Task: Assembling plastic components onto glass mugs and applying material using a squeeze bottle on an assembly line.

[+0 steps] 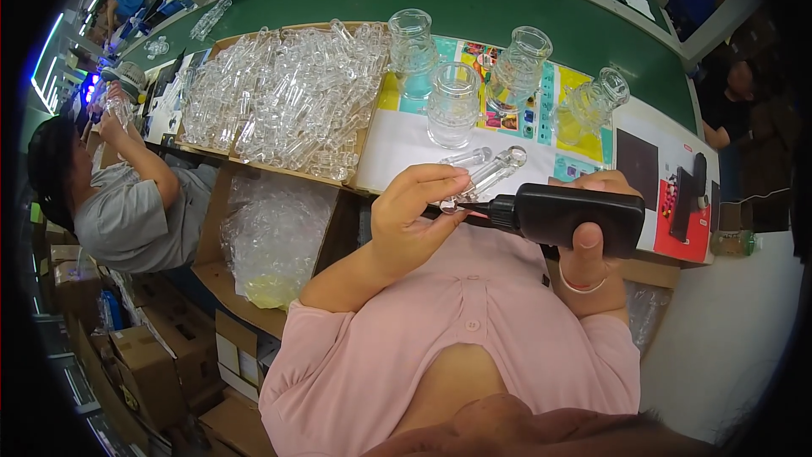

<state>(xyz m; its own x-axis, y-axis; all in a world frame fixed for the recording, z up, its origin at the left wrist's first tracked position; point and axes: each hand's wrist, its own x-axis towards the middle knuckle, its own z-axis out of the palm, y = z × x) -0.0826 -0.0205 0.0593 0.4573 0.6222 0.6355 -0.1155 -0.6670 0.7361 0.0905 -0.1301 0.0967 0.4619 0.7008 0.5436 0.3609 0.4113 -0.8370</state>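
Observation:
My left hand (413,213) pinches the near end of a clear glass-like rod piece (497,169) with a rounded knob at its far end. Around a black squeeze bottle (575,213) wraps my right hand (585,261), thumb on its near side. The bottle lies nearly level, and its thin nozzle points left at the pinched end of the piece; whether they touch I cannot tell. Just beyond my left fingers a second clear piece (467,158) shows on the white sheet. Several clear waisted glass vessels (453,110) stand farther back on the printed sheets.
A cardboard tray (362,152) heaped with clear rod pieces (292,101) is at left. Below it an open carton (245,300) holds plastic bags. A black phone-like object (681,203) lies at right on the green table (338,0). Another person (139,211) works at far left.

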